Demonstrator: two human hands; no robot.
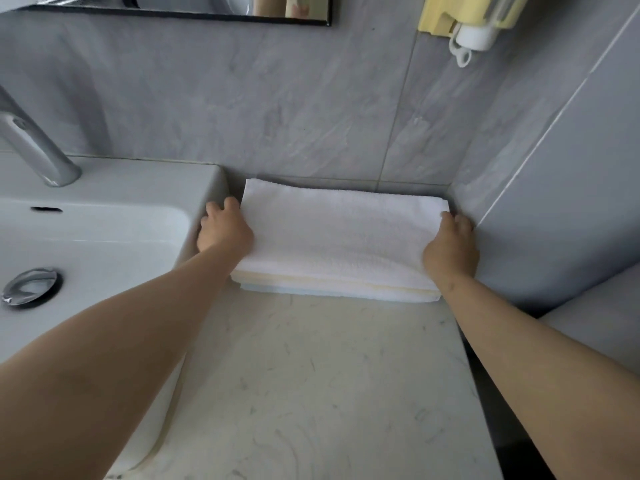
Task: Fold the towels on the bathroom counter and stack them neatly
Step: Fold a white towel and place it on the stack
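Grey tiled wall (pixel 311 98) backs a pale marbled tabletop (pixel 329 375) beside a white sink (pixel 104 244). The folded towel stack (pixel 339 237), white over cream layers, lies flat in the rear corner. The left hand (pixel 225 226) and right hand (pixel 450 247) grip its opposite ends

A stack of towels (pixel 339 237) is lying at the back of the counter (pixel 329 375), pressing against the back wall (pixel 277 98). It is sitting between the sink (pixel 145 181) on the left and the side wall (pixel 554 202) on the right. The left hand (pixel 225 230) is gripping the stack's left end, squeezing in beside the sink's outer side. The right hand (pixel 450 251) is gripping the right end, its fingers (pixel 462 221) reaching into the corner by the side wall. A faucet (pixel 34 147) is standing on the sink's rear ledge, and a drain (pixel 31 285) is sitting in the basin before it. A mirror (pixel 207 5) is hanging above on the back wall, and a wall holder (pixel 474 15) is hanging to its right.
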